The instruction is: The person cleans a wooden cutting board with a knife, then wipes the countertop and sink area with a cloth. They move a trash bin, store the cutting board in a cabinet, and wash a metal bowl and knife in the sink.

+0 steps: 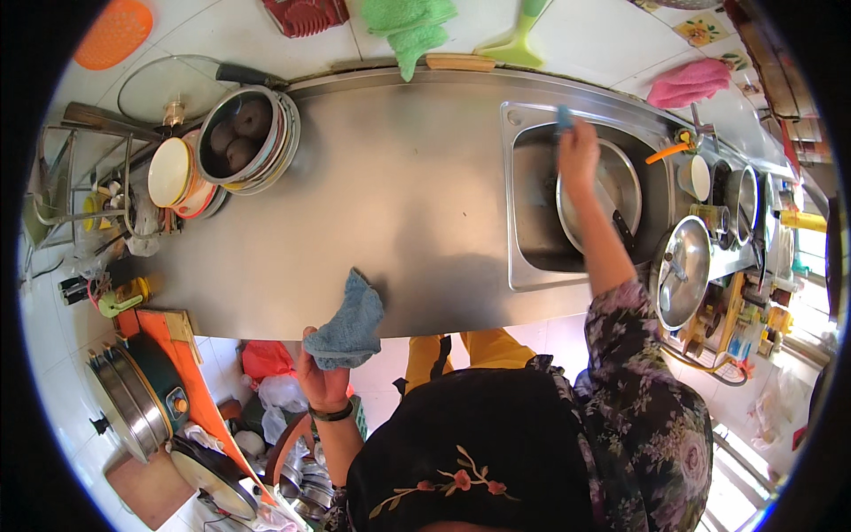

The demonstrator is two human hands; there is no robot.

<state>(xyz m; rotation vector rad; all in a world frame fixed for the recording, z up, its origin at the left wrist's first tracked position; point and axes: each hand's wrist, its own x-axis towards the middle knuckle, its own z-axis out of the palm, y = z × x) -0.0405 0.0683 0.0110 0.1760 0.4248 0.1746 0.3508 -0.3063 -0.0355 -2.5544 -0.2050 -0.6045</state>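
Observation:
My left hand (324, 382), a dark bangle on its wrist, holds a folded blue-grey cloth (349, 326) over the front edge of the stainless steel counter (372, 199). Above the left part of the sink (535, 229), my right hand (580, 156) is closed around a small blue thing (564, 118), blurred and perhaps a cloth. Beneath that hand and forearm, a round metal basin (631, 166) sits in the sink. A knife with a black handle (623, 229) lies in the basin, its blade partly hidden by my arm.
Stacked dishes (292, 143) at the back left carry a metal bowl (216, 173) holding several dark round things. Cream bowls (167, 174) stand beside them. Right of the sink are a metal bowl (683, 272), a cup (695, 178) and an orange-spouted faucet (668, 153). A multi-tier steamer (143, 392) stands lower left.

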